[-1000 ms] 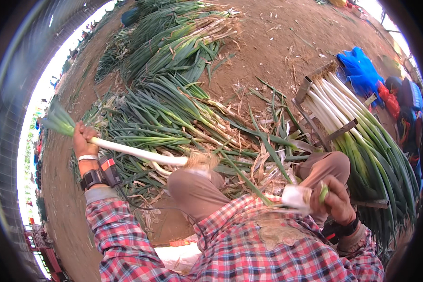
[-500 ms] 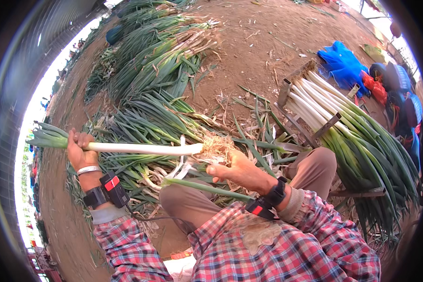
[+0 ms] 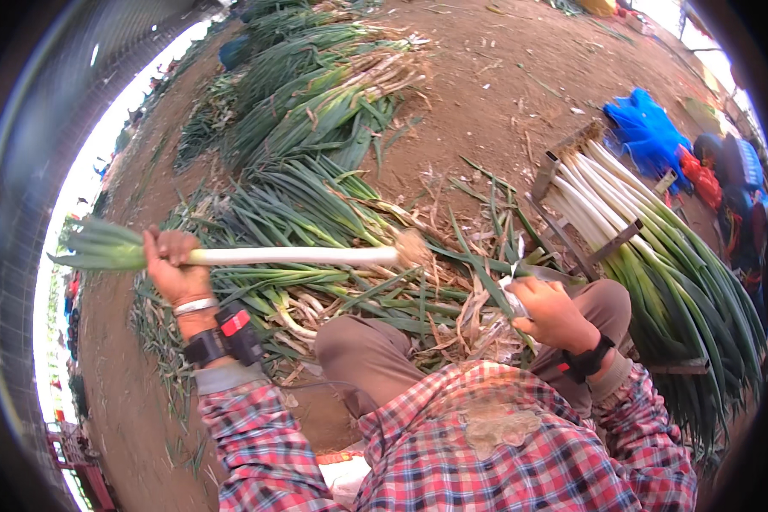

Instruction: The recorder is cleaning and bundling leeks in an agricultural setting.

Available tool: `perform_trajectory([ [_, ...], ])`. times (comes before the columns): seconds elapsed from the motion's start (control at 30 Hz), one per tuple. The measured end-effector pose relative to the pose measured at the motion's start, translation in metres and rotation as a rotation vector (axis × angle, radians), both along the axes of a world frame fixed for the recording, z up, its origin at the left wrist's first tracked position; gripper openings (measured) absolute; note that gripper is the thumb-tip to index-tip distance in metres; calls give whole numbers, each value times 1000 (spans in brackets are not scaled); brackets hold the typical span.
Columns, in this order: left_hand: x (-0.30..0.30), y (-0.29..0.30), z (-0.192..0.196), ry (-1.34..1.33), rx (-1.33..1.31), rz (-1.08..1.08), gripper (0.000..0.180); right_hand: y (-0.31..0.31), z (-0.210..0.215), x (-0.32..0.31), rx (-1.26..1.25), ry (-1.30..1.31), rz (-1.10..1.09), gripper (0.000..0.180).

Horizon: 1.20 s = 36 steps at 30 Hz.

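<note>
My left hand (image 3: 177, 266) is wrapped around a leek (image 3: 294, 255) just below its green leaves. The leek lies level across the view, with its smooth white shank pointing right and its tan, hairy roots (image 3: 415, 253) at that end. By my right knee, my right hand (image 3: 556, 314) is closed, its fingers curled over a whitish strip of peel (image 3: 510, 294); part of the strip is hidden by the fingers. Under the held leek spreads a pile of untrimmed leeks (image 3: 303, 205) with green leaves. Loose leaves and dry peelings (image 3: 469, 290) litter the ground before my knees.
At my right, a metal rack (image 3: 576, 252) holds a stack of cleaned leeks (image 3: 648, 243), their white ends pointing away. Blue plastic sheeting (image 3: 644, 128) and a red bag (image 3: 701, 177) lie beyond it. More leeks (image 3: 324, 94) are heaped on the bare soil farther off.
My right hand has moved right, away from the leek's root end, and its fingers have closed. The green strip across my right wrist no longer shows there. My left hand still holds the leek.
</note>
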<state>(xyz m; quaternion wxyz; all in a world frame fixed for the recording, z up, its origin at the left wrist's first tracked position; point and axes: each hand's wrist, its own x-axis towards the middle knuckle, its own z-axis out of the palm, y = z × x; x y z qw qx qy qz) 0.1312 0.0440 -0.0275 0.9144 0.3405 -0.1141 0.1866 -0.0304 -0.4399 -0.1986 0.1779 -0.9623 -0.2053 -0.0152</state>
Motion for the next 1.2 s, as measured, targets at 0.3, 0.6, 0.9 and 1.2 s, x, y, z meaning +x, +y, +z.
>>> perform_trajectory([
  [0.3,-11,-78,14,-230,-145,-443,30,64,61,33,748,577,227,28],
  [0.6,0,15,48,-158,82,-139,28,-22,-23,-61,-106,328,44,18],
  [0.9,8,-158,46,-222,329,-465,20,-23,147,17,468,-316,-47,44],
  [1.2,5,-380,38,-210,755,-943,12,-103,260,26,-221,-1065,10,29],
])
